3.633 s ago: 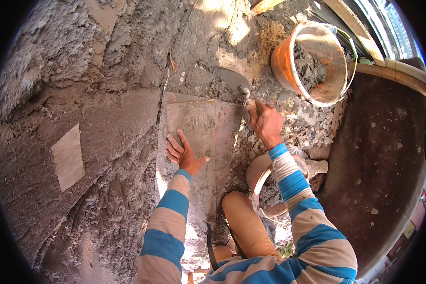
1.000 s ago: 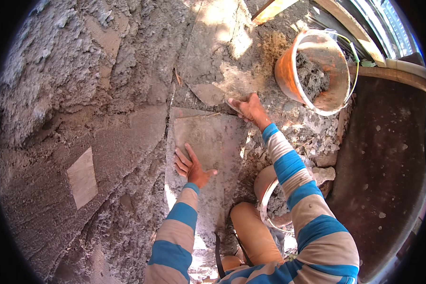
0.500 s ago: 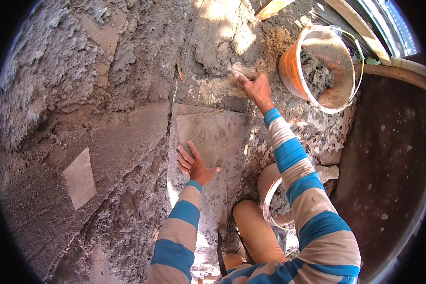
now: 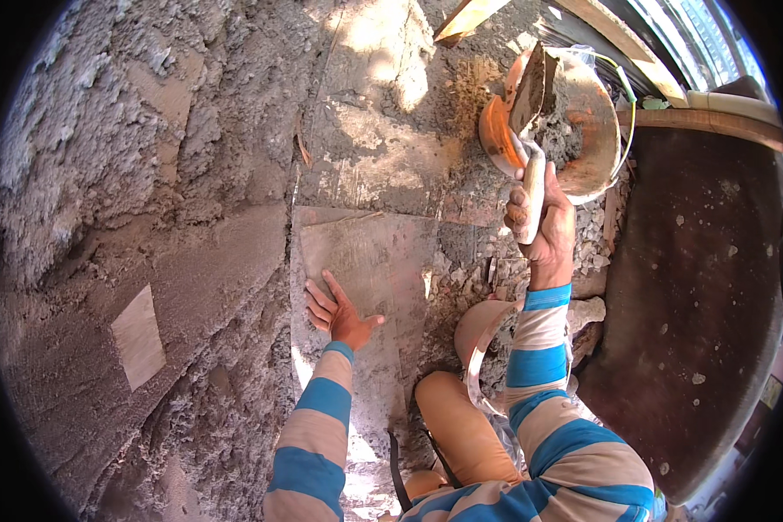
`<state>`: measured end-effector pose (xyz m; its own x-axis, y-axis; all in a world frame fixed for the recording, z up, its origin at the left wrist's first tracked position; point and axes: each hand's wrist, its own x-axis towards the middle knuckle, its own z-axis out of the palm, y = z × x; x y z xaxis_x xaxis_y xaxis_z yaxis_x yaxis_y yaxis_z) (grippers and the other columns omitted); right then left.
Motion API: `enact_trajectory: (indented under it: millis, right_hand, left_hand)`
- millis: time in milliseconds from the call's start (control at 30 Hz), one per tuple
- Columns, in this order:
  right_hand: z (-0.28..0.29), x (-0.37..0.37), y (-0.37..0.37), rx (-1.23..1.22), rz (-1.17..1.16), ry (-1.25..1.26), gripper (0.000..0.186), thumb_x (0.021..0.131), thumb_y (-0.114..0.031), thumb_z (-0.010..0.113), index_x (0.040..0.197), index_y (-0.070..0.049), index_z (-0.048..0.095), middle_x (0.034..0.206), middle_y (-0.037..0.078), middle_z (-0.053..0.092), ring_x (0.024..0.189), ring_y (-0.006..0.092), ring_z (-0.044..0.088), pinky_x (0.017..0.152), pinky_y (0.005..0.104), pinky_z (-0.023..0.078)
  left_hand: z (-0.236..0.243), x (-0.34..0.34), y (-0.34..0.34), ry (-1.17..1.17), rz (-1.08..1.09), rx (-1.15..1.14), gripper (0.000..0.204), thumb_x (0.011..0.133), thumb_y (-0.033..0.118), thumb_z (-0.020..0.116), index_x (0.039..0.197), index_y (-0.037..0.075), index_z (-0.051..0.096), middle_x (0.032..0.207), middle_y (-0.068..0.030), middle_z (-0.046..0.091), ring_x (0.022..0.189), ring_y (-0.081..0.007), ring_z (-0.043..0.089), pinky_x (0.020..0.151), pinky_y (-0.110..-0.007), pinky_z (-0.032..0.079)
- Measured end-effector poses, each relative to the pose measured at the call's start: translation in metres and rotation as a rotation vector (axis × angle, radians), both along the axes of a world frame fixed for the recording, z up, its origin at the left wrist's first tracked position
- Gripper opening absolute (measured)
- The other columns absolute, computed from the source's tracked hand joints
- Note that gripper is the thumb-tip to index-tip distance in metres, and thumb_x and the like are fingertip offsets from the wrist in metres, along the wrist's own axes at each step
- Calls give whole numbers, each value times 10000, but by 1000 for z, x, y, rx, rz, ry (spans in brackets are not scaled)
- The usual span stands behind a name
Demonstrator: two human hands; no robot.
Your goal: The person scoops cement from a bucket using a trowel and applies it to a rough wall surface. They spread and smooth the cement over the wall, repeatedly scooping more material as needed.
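Trowel point(image 4: 535, 170), grey-smeared, at the smudged orange bucket point(image 4: 497, 130).

Daylight view through a fisheye lens: black vignetting fills the corners, and the wooden beam point(image 4: 713, 125) bows along the rim. Dappled sunlight bleaches patches of the mortar-smeared ground point(image 4: 411, 84); glare washes out the corrugated sheeting point(image 4: 703, 39), upper right. The rough mortar surface point(image 4: 87, 130), left, lies in soft, even shade; the brown panel point(image 4: 679, 304) is darker. The right hand point(image 4: 552, 228) and trowel point(image 4: 535, 178) show little blur; outer margins soften.
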<state>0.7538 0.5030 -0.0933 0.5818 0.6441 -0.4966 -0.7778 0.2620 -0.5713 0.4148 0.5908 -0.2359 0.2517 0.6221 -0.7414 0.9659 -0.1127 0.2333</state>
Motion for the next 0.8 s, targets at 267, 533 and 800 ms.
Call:
enact_trajectory:
  millis: [267, 533, 800]
  right_hand:
    - [17, -35, 36, -296, -33, -358, 387, 1050, -394, 619, 1024, -13, 686, 698, 70, 645, 487, 134, 564, 394, 257, 416]
    - [-64, -70, 73, -882, 944, -959, 527, 958, -462, 711, 803, 41, 737, 596, 136, 622, 552, 217, 626, 580, 412, 485]
    - [-90, -39, 110, -857, 876, -455, 433, 951, -412, 752, 1037, 13, 755, 655, 78, 666, 511, 137, 612, 405, 281, 466]
  left_hand:
    - [-35, -27, -3, -112, -17, 29, 1753, 460, 768, 907, 1610, 179, -278, 1623, -297, -346, 1509, -542, -241, 1155, -701, -133]
    - [-16, -15, 1, -86, -40, 46, 1623, 642, 452, 974, 1590, 172, -313, 1605, -299, -375, 1498, -556, -232, 1173, -687, -97]
    - [-12, -12, -1, -47, -47, 30, 1622, 635, 488, 968, 1597, 166, -297, 1614, -302, -355, 1502, -552, -229, 1173, -689, -99]
